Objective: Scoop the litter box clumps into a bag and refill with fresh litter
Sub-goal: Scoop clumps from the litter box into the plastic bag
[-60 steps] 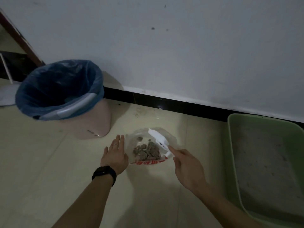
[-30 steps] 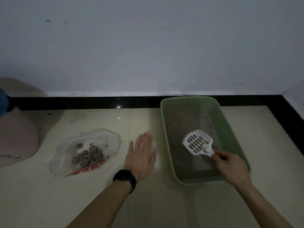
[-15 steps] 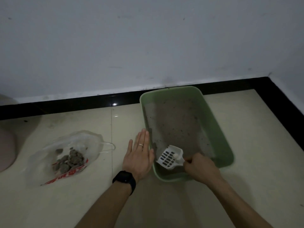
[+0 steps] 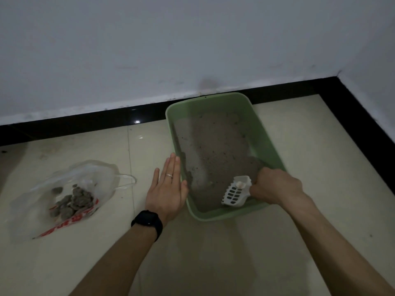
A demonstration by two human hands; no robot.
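So the green litter box [image 4: 269, 133] sits on the tile floor [image 4: 310, 167], its far end against the black baseboard [image 4: 85, 122]. The right hand [image 4: 275, 185] is down in the near right corner of the box, fingers curled tight around the handle of the white slotted scoop [image 4: 235, 193]. The scoop blade points toward the near left of the box, low over the grey litter [image 4: 215, 142], with a small pale lump sitting in it.

The left hand [image 4: 168, 189] is flat, fingers straight and close together, holding nothing, thumb side right up against the box's left rim. It has a ring [image 4: 169, 175] on one finger and a black watch [image 4: 147, 220] on the wrist.

Well to the left of the box, a clear plastic bag [image 4: 94, 176] with red print lies open on the floor with a pile of dark clumps [image 4: 72, 200] in it.
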